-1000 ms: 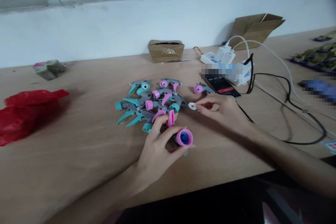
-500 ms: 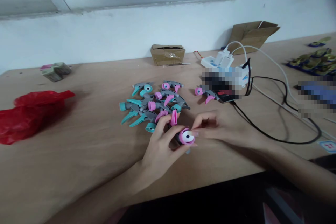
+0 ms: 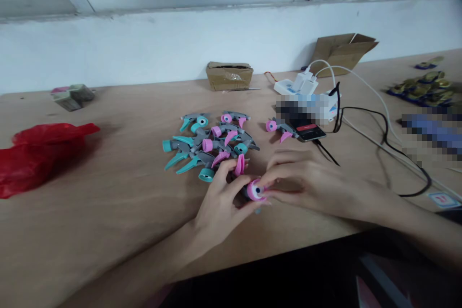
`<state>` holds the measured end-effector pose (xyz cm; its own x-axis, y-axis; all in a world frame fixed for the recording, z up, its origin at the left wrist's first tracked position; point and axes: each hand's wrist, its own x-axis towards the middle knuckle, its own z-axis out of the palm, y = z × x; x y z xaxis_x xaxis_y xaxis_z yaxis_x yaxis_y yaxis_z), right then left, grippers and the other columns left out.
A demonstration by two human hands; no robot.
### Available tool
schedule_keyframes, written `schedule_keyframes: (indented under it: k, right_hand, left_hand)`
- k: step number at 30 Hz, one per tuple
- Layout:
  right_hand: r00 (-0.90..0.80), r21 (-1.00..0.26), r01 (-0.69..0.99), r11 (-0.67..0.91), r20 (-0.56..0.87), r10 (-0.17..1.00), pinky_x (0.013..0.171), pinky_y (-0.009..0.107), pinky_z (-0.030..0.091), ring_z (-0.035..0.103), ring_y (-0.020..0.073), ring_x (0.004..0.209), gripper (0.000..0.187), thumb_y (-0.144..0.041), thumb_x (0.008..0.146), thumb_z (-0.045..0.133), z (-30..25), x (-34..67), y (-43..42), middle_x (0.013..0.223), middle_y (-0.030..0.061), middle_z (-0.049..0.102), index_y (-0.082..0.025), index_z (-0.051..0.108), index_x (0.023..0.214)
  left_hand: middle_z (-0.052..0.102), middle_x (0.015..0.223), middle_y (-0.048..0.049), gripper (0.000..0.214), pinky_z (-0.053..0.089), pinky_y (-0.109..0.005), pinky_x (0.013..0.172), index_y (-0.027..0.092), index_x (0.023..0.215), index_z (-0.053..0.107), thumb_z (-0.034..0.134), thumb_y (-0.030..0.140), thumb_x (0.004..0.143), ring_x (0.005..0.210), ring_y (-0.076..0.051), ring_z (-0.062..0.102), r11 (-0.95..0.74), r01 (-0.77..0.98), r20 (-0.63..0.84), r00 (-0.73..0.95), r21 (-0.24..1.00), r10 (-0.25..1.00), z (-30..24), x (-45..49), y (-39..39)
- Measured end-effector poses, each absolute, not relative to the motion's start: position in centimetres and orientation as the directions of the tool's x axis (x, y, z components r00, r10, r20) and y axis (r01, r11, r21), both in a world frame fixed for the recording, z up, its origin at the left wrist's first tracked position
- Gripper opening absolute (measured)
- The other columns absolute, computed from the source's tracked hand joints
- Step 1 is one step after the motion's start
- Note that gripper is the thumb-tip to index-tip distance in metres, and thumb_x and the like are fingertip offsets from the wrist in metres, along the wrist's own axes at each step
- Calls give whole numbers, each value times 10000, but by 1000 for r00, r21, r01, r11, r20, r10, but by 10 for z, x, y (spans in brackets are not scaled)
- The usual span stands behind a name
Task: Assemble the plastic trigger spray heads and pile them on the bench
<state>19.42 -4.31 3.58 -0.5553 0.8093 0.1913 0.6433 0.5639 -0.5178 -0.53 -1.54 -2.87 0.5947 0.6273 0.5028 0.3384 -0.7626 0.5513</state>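
Note:
A grey spray trigger head with a pink trigger and a pink screw collar is gripped in my left hand, fingers curled round it and the collar turned towards me. Inside the collar sits a white ring-shaped gasket with a dark centre hole. The thumb and fingertips of my right hand are closed in a pinch on the gasket at the collar's mouth, hiding part of it. Just beyond my left hand lies a pile of teal and pink spray trigger heads.
Another pink spray trigger head lies beside a phone with a black cable. Behind are a power strip, a small carton and an open carton. A red plastic bag lies left; gold-and-blue pieces lie right.
My right hand has moved in closer, its fingertips now over the gasket in the collar. My left hand keeps its hold on the spray trigger head. The view has shifted slightly.

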Motion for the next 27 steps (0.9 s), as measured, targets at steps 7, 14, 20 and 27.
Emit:
schedule_keyframes:
  k: [7,14,20,27]
  right_hand:
    - [-632,-258,697,669,219,743,709,287,364,544,133,744,86,-293,821,571,40,188,-43,762,-24,603,-230,630,825]
    - [-624,-204,711,673,256,738,754,312,341,543,142,729,69,-254,798,572,32,186,-43,712,-24,609,-210,619,773]
    - [-598,-251,733,633,208,774,724,305,349,558,150,720,98,-243,806,564,28,179,-43,698,-4,625,-196,638,762]
    - [-562,-433,692,578,179,807,680,271,398,567,131,714,138,-307,840,562,25,187,-46,762,4,629,-192,639,847]
  left_hand:
    - [447,1077,-89,227,463,-401,888,181,937,593,681,282,755,1047,-226,478,-773,325,519,592,545,616,-32,-7,-13]
    - [470,1046,-82,212,478,-426,853,191,932,621,681,275,747,1010,-236,492,-768,346,513,588,540,625,-32,-6,-13]
    - [486,1015,-82,195,491,-433,825,190,910,647,686,264,733,973,-240,513,-752,383,494,581,536,647,-31,-8,-13]
    - [493,953,-77,209,500,-381,787,175,870,660,684,334,736,928,-220,518,-747,384,477,591,542,650,-27,-5,-16]
